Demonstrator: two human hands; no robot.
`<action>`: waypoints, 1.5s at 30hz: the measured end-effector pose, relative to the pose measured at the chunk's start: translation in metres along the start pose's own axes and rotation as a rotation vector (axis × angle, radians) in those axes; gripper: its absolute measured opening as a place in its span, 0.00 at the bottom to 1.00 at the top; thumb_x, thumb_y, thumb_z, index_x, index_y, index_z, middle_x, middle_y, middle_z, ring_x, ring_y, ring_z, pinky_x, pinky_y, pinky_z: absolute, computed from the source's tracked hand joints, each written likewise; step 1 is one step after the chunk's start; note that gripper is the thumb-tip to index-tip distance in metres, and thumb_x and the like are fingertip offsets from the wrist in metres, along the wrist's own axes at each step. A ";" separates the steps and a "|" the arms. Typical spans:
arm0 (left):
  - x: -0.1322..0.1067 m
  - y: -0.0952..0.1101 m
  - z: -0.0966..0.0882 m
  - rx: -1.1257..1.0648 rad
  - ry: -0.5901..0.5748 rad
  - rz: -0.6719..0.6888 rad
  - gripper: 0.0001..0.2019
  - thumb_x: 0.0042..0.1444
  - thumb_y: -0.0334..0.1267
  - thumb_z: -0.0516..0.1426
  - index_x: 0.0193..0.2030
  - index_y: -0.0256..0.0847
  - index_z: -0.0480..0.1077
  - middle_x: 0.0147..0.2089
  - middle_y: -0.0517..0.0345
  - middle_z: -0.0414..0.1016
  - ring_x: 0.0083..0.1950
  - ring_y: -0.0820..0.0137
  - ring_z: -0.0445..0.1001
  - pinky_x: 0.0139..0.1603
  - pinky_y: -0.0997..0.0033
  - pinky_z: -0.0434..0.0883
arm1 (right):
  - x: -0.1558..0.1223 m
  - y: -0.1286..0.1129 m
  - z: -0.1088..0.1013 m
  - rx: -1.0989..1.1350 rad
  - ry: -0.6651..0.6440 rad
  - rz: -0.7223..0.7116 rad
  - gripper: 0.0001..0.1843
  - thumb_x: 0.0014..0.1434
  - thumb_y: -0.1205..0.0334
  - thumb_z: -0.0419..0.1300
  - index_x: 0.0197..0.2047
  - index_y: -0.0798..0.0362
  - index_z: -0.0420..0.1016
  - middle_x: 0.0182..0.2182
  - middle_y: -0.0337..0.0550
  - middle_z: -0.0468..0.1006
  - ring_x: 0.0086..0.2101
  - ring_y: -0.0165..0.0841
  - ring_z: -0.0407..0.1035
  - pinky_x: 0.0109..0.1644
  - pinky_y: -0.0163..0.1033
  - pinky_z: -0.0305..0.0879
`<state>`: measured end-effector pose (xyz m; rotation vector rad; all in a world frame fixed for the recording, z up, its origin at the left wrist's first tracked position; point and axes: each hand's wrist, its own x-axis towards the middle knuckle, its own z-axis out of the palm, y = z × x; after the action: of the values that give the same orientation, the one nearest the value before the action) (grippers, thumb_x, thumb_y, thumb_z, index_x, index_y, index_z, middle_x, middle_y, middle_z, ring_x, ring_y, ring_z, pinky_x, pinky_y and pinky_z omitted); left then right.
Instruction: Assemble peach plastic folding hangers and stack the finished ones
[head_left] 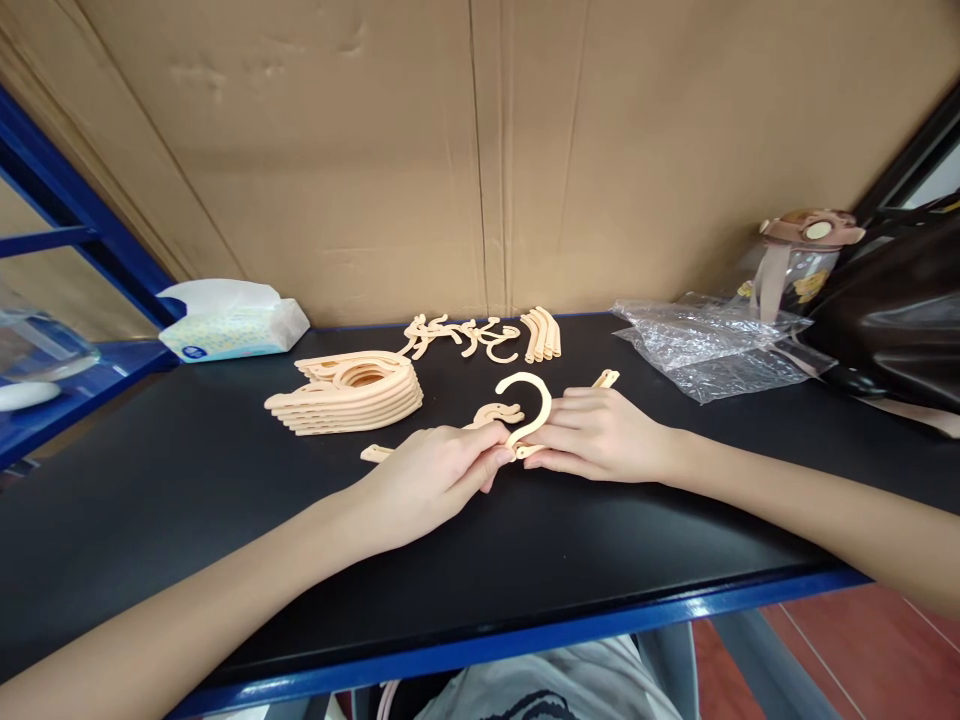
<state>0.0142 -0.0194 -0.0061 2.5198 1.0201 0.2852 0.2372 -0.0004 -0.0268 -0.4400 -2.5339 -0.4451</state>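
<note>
Near the middle of the black table, my left hand (pixel 442 465) pinches the lower end of a cream plastic hanger hook (pixel 541 400), whose curve stands up and opens to the left. Close on its right, my right hand (pixel 600 435) has its fingers closed round a cream hanger arm (pixel 531 452), largely covered by the fingers; one end (pixel 607 378) pokes out beyond the knuckles. The hook's base and the arm's end meet between the hands, but I cannot tell whether they are joined. Another cream piece (pixel 375 453) shows past my left hand. Behind the hands lie loose hook pieces (pixel 495 412).
Left of centre stands a stack of folded hangers (pixel 352 395). Farther back are loose hooks (pixel 442 332) and several curved arms (pixel 541 335). A tissue pack (pixel 232 320) sits at the back left. Clear plastic wrapping (pixel 705 350), a bottle (pixel 802 260) and a dark bag (pixel 892 300) occupy the right.
</note>
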 end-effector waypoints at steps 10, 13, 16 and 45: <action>-0.001 0.003 -0.002 -0.012 0.013 -0.001 0.15 0.67 0.41 0.43 0.31 0.41 0.62 0.28 0.65 0.69 0.28 0.74 0.68 0.29 0.74 0.58 | 0.000 0.000 0.000 0.026 -0.026 0.026 0.15 0.66 0.56 0.50 0.38 0.56 0.74 0.31 0.38 0.80 0.30 0.29 0.70 0.33 0.36 0.60; -0.001 0.003 -0.001 -0.012 0.019 0.002 0.15 0.67 0.40 0.43 0.31 0.41 0.62 0.28 0.65 0.69 0.28 0.74 0.68 0.29 0.75 0.58 | -0.001 0.001 0.000 0.017 -0.027 0.020 0.14 0.66 0.57 0.51 0.39 0.55 0.74 0.32 0.38 0.80 0.30 0.29 0.70 0.33 0.36 0.60; -0.001 0.003 -0.001 -0.012 0.024 0.004 0.15 0.67 0.41 0.43 0.31 0.41 0.62 0.28 0.65 0.69 0.29 0.74 0.68 0.29 0.75 0.58 | -0.001 0.001 0.000 0.000 -0.035 0.002 0.14 0.66 0.57 0.51 0.40 0.55 0.74 0.33 0.38 0.80 0.30 0.30 0.70 0.34 0.36 0.60; -0.001 0.003 -0.001 0.013 0.027 0.015 0.15 0.67 0.40 0.42 0.31 0.41 0.63 0.27 0.65 0.68 0.28 0.74 0.68 0.29 0.75 0.58 | -0.001 0.000 0.000 0.003 -0.069 0.001 0.14 0.66 0.56 0.51 0.40 0.54 0.74 0.33 0.38 0.80 0.30 0.29 0.69 0.33 0.36 0.59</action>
<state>0.0151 -0.0214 -0.0041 2.5428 1.0170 0.3185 0.2378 -0.0007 -0.0274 -0.4621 -2.6000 -0.4326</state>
